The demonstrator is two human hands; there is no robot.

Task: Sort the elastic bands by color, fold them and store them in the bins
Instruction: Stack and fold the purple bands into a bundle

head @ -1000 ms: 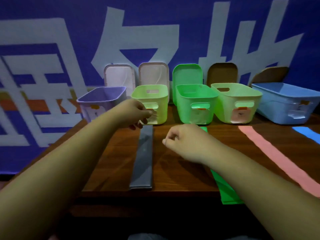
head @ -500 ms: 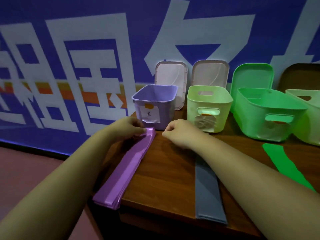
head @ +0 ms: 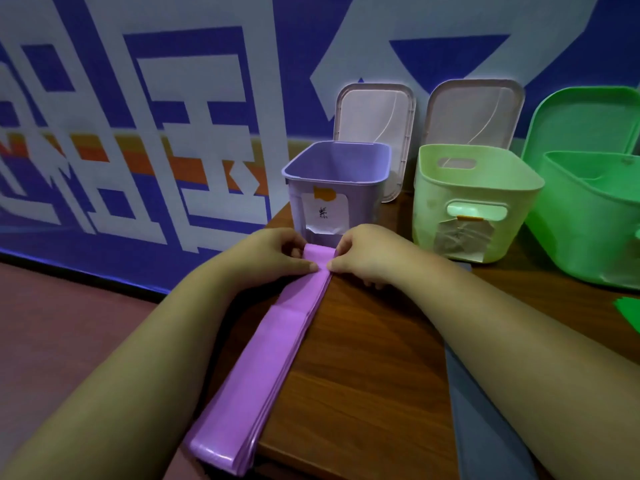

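Starting at the far left? (Checker)

Blue banner wall with white lettering and an orange stripe, behind the table. (Clerk)

Next along? (Checker)

Left hand, fingers and thumb curled, pinching the left corner of the far end of the purple band. Band folded in several layers, lying lengthwise along the table's left edge, near end overhanging the front edge, far end just in front of the purple bin. (Clerk)

Bin details? (Checker)

Upright, open-topped, paper label with a handwritten mark on the front, pale lid propped behind against the wall. (Clerk)

And right of that? (Checker)

Right hand, likewise curled, pinching the right corner of that band end, thumb tips of both hands almost meeting. Then pale green bin with handle slot and label, second pale lid behind. Grey band flat on the table, partly under the right forearm. Green bin with green lid behind. Sliver of green band at the view's right edge. (Clerk)
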